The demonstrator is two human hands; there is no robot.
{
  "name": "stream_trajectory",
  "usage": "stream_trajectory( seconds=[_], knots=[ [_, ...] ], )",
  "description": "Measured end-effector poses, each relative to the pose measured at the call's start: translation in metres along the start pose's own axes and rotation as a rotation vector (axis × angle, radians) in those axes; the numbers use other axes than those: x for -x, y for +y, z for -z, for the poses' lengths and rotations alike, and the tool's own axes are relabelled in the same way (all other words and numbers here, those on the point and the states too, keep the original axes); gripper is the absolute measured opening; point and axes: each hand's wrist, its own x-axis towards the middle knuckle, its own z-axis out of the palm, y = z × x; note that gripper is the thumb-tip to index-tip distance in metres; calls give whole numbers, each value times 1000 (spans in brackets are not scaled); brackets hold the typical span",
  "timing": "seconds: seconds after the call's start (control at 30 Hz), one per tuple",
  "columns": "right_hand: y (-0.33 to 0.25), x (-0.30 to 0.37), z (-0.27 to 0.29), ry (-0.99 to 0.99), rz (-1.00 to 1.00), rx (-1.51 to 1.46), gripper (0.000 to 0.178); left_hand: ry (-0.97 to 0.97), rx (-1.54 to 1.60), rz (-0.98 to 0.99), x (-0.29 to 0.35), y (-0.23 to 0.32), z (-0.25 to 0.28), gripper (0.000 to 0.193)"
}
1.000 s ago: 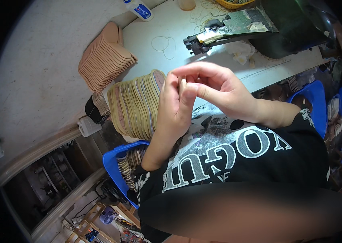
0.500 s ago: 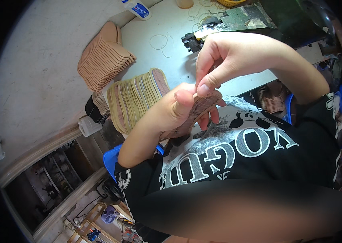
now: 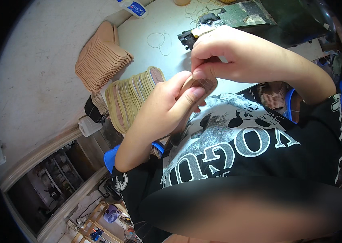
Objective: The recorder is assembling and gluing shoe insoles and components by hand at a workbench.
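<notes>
My left hand [image 3: 170, 99] is closed round a brown, patterned shoe insole [image 3: 209, 84] with a paler edge, its thumb lying across the face. At the rounded end of that insole, my right hand [image 3: 219, 50] pinches the rim between thumb and fingers. The rest of the insole is mostly hidden behind my left hand and forearm. Beyond my left forearm, a row of similar insoles with yellowish edges [image 3: 132, 97] stands packed together on the white table.
Farther left, tan curved pieces [image 3: 102, 60] stand stacked against the wall. A dark machine arm [image 3: 243, 18] reaches over the table beyond my right hand. Loose thread [image 3: 159, 42] and a white bottle with a blue label [image 3: 133, 8] lie at the back. Blue bins [image 3: 292, 103] flank me.
My left thumb has come down from sticking up onto the insole's face. The insole has tilted, and my right hand has shifted slightly left and up, still pinching the rim.
</notes>
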Motion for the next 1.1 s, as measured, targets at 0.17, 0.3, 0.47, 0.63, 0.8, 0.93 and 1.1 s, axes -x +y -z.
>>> stream_trajectory(
  seconds=[0.17,0.3,0.47,0.63,0.8,0.93,1.1],
  knots=[
    [-2,2,11,-223,-130,-487,20,-75,-39,6,9,17,-4,26],
    [-6,0,26,-295,-24,-505,20,-109,-66,-49,10,21,-4,29],
    [-16,2,32,-241,104,-253,14,-206,-2,-43,9,26,-1,48],
    [-26,10,20,-94,30,110,11,-43,-247,-39,4,26,-9,41],
    [-28,6,24,-128,21,81,11,159,-344,-132,9,14,-13,38],
    [-18,2,28,-120,107,-201,11,136,-221,-134,13,21,-14,21],
    [-30,-4,32,-178,18,-168,12,159,-224,-172,17,18,-13,21]
  ],
)
